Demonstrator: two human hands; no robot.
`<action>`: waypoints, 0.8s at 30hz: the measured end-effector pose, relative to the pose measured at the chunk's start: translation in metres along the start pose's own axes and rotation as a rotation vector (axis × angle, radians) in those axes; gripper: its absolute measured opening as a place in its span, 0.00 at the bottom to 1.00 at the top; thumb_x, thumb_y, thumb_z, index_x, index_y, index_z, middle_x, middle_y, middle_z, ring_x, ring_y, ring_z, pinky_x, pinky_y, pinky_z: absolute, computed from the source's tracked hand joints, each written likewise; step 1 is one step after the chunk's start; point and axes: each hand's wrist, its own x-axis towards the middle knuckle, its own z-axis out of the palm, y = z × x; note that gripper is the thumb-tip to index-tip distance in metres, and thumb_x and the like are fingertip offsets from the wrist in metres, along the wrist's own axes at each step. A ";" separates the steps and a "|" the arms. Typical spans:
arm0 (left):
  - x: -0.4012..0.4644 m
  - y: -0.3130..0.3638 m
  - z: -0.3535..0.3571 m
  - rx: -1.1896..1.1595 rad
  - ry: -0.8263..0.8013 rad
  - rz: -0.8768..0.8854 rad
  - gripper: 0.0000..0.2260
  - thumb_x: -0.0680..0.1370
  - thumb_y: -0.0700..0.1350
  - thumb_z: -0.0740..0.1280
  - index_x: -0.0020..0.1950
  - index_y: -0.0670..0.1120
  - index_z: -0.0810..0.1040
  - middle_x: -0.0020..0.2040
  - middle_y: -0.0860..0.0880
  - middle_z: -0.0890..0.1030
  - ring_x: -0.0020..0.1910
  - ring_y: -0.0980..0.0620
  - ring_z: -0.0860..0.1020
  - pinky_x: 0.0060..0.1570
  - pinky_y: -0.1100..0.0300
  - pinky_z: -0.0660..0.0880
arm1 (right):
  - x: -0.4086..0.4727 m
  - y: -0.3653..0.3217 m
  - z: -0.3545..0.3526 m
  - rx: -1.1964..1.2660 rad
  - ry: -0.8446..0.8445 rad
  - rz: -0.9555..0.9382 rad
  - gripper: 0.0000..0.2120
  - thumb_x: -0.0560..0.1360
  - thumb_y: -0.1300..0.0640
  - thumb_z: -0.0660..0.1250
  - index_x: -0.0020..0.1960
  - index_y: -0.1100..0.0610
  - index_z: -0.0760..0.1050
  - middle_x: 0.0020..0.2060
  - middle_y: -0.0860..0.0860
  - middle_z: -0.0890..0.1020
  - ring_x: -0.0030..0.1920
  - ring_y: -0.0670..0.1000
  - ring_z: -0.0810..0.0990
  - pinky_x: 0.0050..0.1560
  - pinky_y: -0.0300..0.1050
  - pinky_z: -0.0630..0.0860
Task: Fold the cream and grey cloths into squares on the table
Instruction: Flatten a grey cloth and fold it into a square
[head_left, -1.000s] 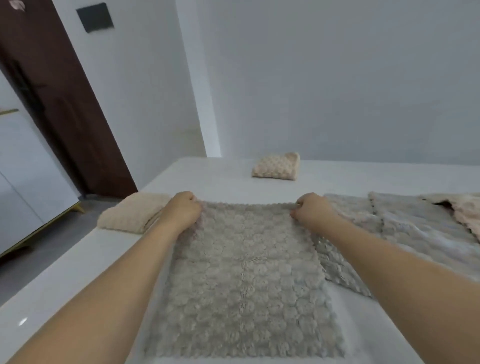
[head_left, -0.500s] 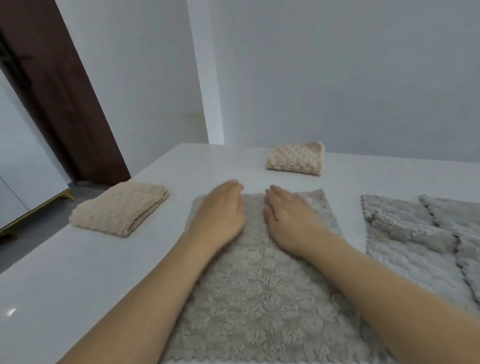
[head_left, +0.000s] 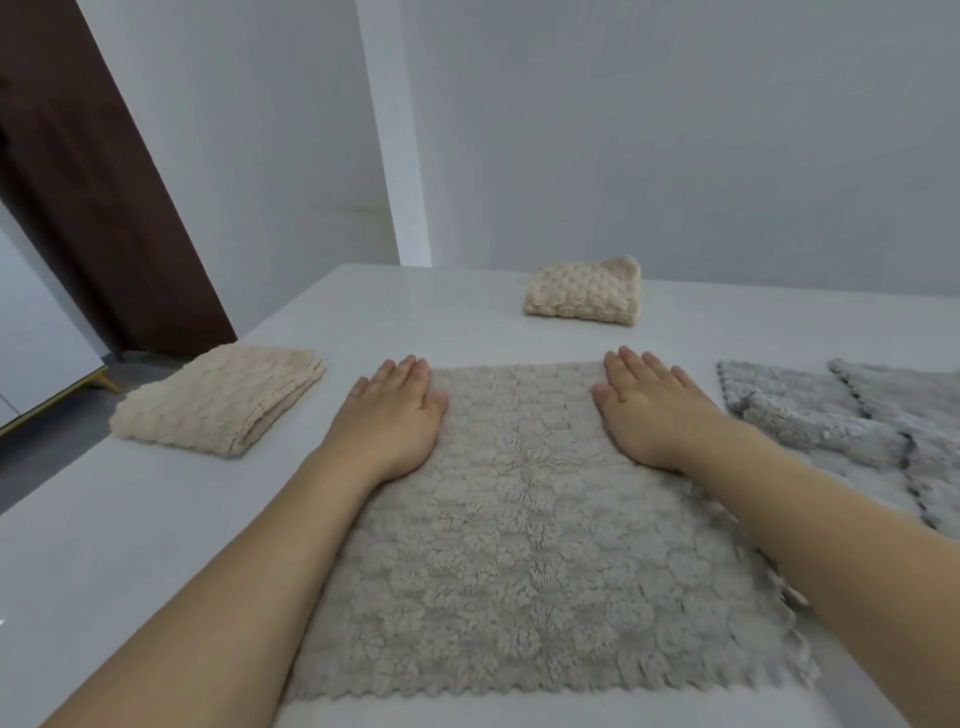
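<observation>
Two folded cream cloths (head_left: 218, 400) (head_left: 583, 292), three grey cloths (head_left: 530, 540) (head_left: 779, 410) (head_left: 904, 395).

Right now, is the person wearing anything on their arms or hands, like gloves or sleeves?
No. Both forearms are bare all the way to the bottom edge of the picture, with no sleeves showing. The left hand and the right hand have no gloves, and I can see no rings, watch or bracelets. The fingernails look short and plain.

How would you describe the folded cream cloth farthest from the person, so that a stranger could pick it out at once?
Start at the white table and look to its far edge by the wall. The small folded cream cloth lies there alone, beyond both hands. The other cream cloth lies near the left edge, and the remaining cloths are grey.
</observation>
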 end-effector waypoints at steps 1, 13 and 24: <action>0.000 0.002 -0.003 0.013 -0.014 -0.014 0.27 0.83 0.56 0.42 0.81 0.48 0.46 0.81 0.51 0.45 0.79 0.52 0.44 0.77 0.50 0.41 | 0.000 0.000 -0.004 -0.041 -0.014 0.027 0.29 0.82 0.45 0.37 0.79 0.57 0.39 0.78 0.52 0.41 0.78 0.53 0.41 0.76 0.54 0.40; -0.094 0.019 -0.008 0.071 -0.041 0.000 0.27 0.84 0.56 0.42 0.81 0.47 0.43 0.81 0.50 0.43 0.79 0.52 0.42 0.77 0.50 0.40 | -0.077 -0.023 0.007 0.024 -0.001 -0.038 0.29 0.82 0.46 0.39 0.79 0.57 0.40 0.79 0.52 0.42 0.78 0.52 0.41 0.76 0.54 0.40; -0.160 0.019 -0.001 0.065 -0.033 0.023 0.27 0.83 0.56 0.41 0.81 0.48 0.42 0.81 0.51 0.42 0.79 0.53 0.40 0.77 0.51 0.40 | -0.144 -0.003 0.015 0.015 0.019 -0.102 0.29 0.82 0.45 0.38 0.79 0.55 0.40 0.78 0.50 0.41 0.78 0.49 0.40 0.77 0.51 0.39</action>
